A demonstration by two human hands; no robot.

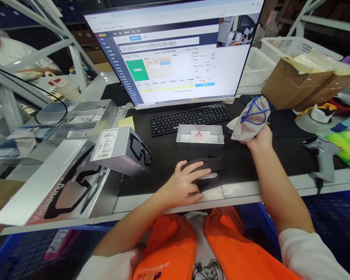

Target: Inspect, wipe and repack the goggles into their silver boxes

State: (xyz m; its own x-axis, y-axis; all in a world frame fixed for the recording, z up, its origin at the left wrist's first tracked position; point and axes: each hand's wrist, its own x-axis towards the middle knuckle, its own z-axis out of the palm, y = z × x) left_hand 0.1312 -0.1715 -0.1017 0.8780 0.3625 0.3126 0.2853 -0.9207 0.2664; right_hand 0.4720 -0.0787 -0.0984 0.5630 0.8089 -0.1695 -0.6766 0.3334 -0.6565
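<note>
My right hand is closed around a grey drawstring pouch with a blue cord, held up at the right of the desk mat. My left hand lies at the front of the mat with its fingers stretched and spread. Its fingertips rest on or just over a dark flat item, whose kind I cannot make out against the black mat. Between the hands and the keyboard stands an uncovered silver-grey box with a small white card printed with a pink pattern inside.
Behind are a keyboard and a monitor. Printed grey boxes and a parts tray occupy the left. To the right lie a barcode scanner, a tape roll and cardboard boxes. Another person sits far left.
</note>
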